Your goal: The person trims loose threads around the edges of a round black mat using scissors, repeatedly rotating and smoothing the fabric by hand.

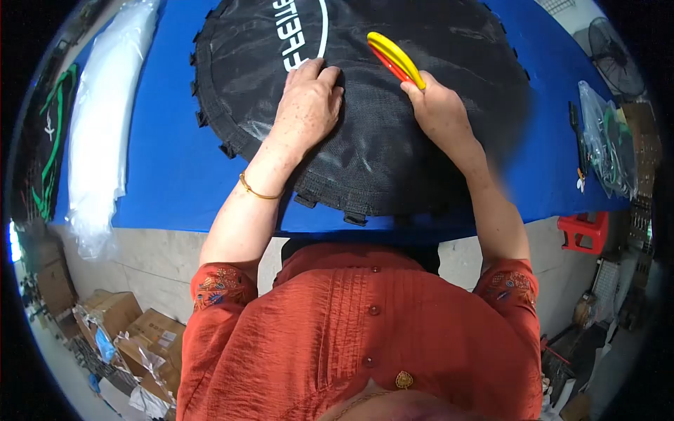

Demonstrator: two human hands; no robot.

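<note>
Your black round mat (379,151) lies spread flat on the blue worktop (168,168), in front of your body, and its far edge goes out of the view. Your left hand (307,98) rests palm down on it, beside the white lettering (291,50), with the fingers bent; whether they pinch the cloth, I cannot tell. Your right hand (439,109) is closed around one end of a yellow and red tool (397,57), whose other end points away from you, over the mat. So the laying out of the mat seems done, and the tool is ready in your grip. The tabs (354,218) stand along the near rim. I see no clear mark of the tool's work, so how much is left cannot be judged.
</note>
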